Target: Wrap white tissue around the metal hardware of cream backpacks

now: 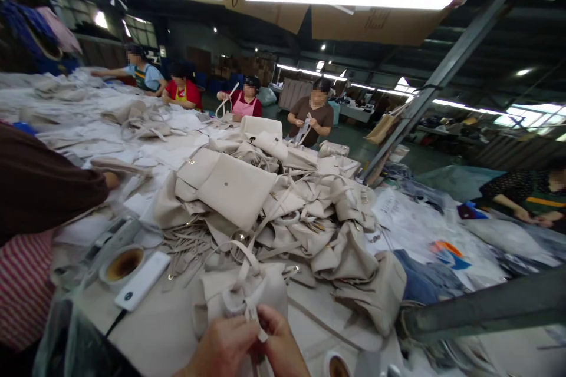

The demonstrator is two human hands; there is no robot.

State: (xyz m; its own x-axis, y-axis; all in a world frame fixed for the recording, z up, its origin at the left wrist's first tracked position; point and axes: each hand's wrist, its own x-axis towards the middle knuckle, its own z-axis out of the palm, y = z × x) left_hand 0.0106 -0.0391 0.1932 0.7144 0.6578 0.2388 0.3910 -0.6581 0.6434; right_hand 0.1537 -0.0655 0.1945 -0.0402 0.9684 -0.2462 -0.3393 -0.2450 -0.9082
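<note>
My left hand (227, 341) and my right hand (282, 336) meet low in the middle of the view. Both are closed, with the fingertips pinching a narrow beige strap (251, 311) between them. Right behind them a beige handbag (272, 291) lies on the table, its looped handle (247, 256) standing up. The strap's lower end is partly hidden by my fingers. Past this bag rises a heap of similar bags, with a flap bag (236, 188) bearing a small metal snap on top.
A white phone-like device (142, 280) with a black cable lies left, beside a bowl of brown liquid (124, 264). A second cup (336, 365) stands near the front edge. A metal beam (481, 303) juts in from the right. Several co-workers are around the table; a brown sleeve (48, 182) reaches in at left.
</note>
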